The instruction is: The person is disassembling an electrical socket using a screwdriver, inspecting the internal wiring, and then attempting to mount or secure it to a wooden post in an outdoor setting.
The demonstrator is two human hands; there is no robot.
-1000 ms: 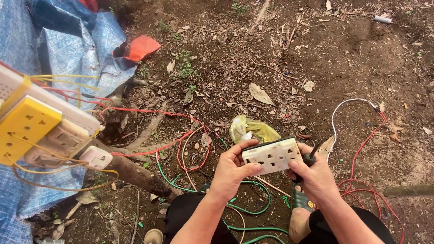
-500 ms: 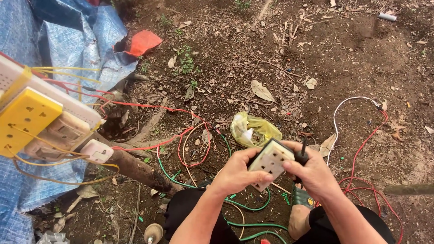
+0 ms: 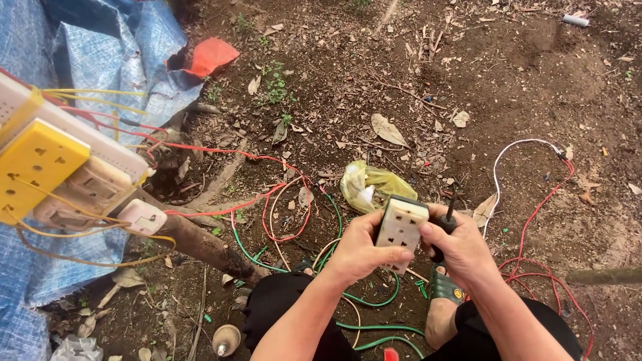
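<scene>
My left hand (image 3: 358,251) grips a white multi-socket outlet block (image 3: 400,229) from its left side, turned upright on its short end. My right hand (image 3: 461,247) presses the block's right edge and also holds a dark-handled screwdriver (image 3: 447,217), its tip pointing up. Both hands hover over my knees, above bare dirt. Red (image 3: 281,200), green (image 3: 364,304) and cream wires lie coiled on the ground just below and left of the block.
A board with a yellow socket box (image 3: 33,167), beige sockets and yellow wires juts in at left, over a blue tarp (image 3: 100,53). A yellow plastic bag (image 3: 368,184), a white-and-red wire loop (image 3: 535,194), a branch (image 3: 200,244) and my sandalled foot (image 3: 445,294) lie around.
The outlet block has turned from lying flat and face-up to standing on end between my hands. Both hands closed in around it and shifted slightly right.
</scene>
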